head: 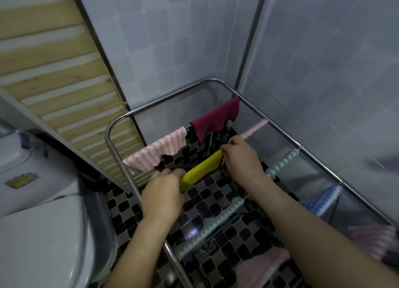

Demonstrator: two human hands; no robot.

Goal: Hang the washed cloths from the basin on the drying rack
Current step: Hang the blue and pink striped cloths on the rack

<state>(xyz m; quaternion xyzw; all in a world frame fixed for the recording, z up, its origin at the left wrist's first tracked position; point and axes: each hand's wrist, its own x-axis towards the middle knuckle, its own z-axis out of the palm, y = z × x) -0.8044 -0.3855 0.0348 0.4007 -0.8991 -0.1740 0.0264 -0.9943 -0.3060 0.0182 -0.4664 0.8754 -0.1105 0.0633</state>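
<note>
A steel drying rack (pixel 121 120) stands in the tiled corner. A yellow cloth (pixel 201 170) lies folded over one of its middle bars. My left hand (pixel 163 196) grips the cloth's near-left end and my right hand (pixel 241 156) pinches its far-right end. On the bar behind hang a pink-and-white cloth (pixel 157 151) and a maroon cloth (pixel 216 117). A green-and-white cloth (pixel 211 222) drapes the bar nearer to me, and a pale pink cloth (pixel 261 266) hangs on the nearest bar. The basin is out of view.
A white toilet (pixel 41 229) fills the lower left, close to the rack's left leg. A slatted wooden panel (pixel 54 67) leans at the upper left. Pink, green, blue and pink cloths (pixel 323 200) hang along the rack's right side. The floor is black-and-grey mosaic tile (pixel 216 192).
</note>
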